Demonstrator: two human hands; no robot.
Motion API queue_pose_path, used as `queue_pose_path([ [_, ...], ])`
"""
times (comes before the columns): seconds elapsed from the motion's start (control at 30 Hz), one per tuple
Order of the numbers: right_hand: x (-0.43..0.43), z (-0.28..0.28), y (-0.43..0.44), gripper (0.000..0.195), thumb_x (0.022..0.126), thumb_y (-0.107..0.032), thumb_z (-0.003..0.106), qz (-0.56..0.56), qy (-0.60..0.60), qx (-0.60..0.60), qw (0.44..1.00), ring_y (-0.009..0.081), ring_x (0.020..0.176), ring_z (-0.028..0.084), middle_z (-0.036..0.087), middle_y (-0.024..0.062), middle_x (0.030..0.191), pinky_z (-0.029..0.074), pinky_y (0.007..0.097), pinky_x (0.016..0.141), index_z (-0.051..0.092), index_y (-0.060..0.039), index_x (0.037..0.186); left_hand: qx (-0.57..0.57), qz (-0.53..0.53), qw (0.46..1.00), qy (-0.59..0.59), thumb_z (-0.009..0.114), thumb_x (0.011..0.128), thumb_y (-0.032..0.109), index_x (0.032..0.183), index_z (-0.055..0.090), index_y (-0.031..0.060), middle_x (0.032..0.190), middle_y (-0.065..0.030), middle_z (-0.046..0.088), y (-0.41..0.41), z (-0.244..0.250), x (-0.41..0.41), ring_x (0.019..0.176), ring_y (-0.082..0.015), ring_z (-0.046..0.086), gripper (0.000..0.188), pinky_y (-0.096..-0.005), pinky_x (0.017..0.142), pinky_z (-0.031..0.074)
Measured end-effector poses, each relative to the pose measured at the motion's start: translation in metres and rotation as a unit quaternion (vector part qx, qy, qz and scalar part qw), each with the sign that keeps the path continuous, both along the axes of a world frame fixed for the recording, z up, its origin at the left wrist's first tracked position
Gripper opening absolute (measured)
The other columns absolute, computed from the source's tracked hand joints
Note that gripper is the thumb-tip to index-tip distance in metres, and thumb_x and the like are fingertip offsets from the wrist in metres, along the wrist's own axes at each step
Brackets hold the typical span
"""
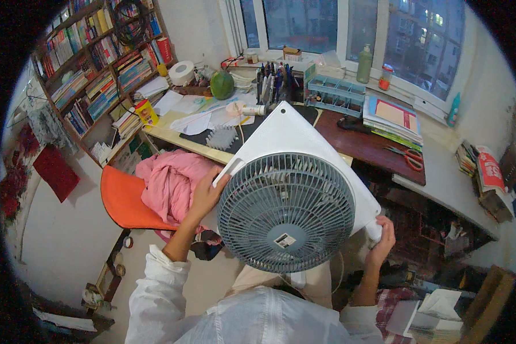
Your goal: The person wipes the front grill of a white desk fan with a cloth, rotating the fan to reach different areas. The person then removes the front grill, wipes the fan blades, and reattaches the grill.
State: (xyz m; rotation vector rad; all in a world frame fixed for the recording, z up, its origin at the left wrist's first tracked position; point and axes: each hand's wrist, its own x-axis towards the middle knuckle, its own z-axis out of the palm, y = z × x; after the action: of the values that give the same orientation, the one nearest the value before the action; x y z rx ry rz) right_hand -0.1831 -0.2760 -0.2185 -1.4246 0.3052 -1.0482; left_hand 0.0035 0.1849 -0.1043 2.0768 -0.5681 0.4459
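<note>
A box fan with a white square housing [284,129] and a round grey grille [258,206] is held up in front of my body. My left hand [210,189] grips the housing's left side near a slot-shaped handle. On the right, my right hand [382,238] holds a lower corner of the housing, by a rounded white part. The fan is tilted, one corner pointing away toward the desk. A label with writing sits on the grille's hub [285,241]. A thin cord [341,275] hangs below the fan, beside my legs.
An orange chair [120,202] with a pink cloth [172,185] stands at left. The desk [348,137] ahead holds pens [275,84], a blue organizer [337,92], a green round fruit [222,85], papers and orange-handled scissors [413,159]. A bookshelf [99,64] rises at far left.
</note>
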Motion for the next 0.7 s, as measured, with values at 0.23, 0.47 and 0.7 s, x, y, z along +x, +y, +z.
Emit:
queue_pose_path([
  [0.23,0.018,0.079,0.010,0.024,0.098,-0.028,0.075,-0.114,0.262,-0.306,0.908,0.0344,0.090,0.070,0.071,0.0137,0.095,0.054,0.0400,0.081,0.072,-0.0044,0.100,-0.018,0.037,0.999,0.007,0.066,0.107,0.034,0.110,0.072,0.0039,0.086,-0.0113,0.069,0.015,-0.036,0.042,0.078,-0.0191,0.063,0.031,-0.0336,0.074,0.050],
  [0.47,0.014,0.084,-0.073,0.027,0.101,-0.025,0.073,-0.087,0.386,-0.364,0.843,0.0295,0.072,0.071,0.073,0.0163,0.080,0.054,0.0393,0.069,0.076,0.0020,0.100,0.004,0.065,0.998,0.015,0.066,0.106,0.041,0.113,0.074,0.0038,0.091,-0.0143,0.072,0.011,-0.035,0.043,0.081,-0.0221,0.067,0.039,-0.0357,0.076,0.051],
  [0.7,0.053,0.149,0.061,0.027,0.092,-0.008,0.080,0.058,0.048,-0.450,0.890,0.0275,0.102,0.074,0.073,0.0124,0.120,0.057,0.0334,0.079,0.073,-0.0037,0.118,0.082,0.044,0.996,0.009,0.066,0.105,0.048,0.109,0.075,0.0032,0.091,-0.0180,0.073,-0.001,-0.016,0.046,0.080,-0.0302,0.070,0.046,-0.0404,0.072,0.051],
])
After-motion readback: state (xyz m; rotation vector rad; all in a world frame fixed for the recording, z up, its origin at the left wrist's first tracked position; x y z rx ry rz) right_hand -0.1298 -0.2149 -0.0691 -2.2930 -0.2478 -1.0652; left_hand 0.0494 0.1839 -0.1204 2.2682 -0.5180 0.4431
